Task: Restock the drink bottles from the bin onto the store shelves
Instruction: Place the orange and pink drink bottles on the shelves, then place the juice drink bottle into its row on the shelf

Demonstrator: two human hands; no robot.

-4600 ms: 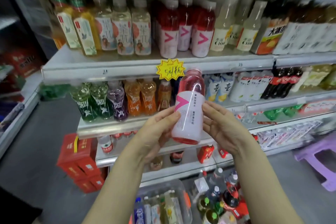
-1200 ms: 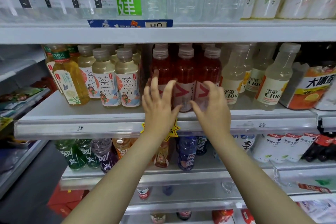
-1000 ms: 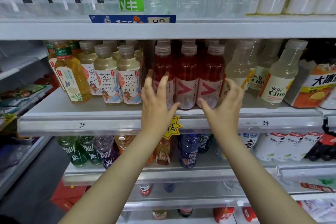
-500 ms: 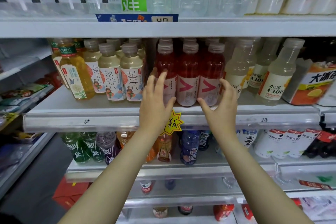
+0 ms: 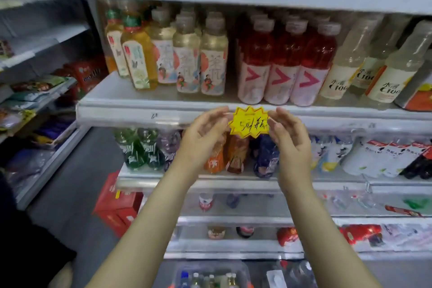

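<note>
Hands (image 5: 203, 134) back off 3 red bottles (image 5: 284, 65)

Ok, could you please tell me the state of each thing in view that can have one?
left hand: open, empty, left of the yellow price tag.
right hand: open, empty, right of the tag.
yellow price tag: hanging at the shelf edge.
red drink bottles: upright, capped, three across the front, labels forward.
bin: partly in view, holds capped bottles.
</note>
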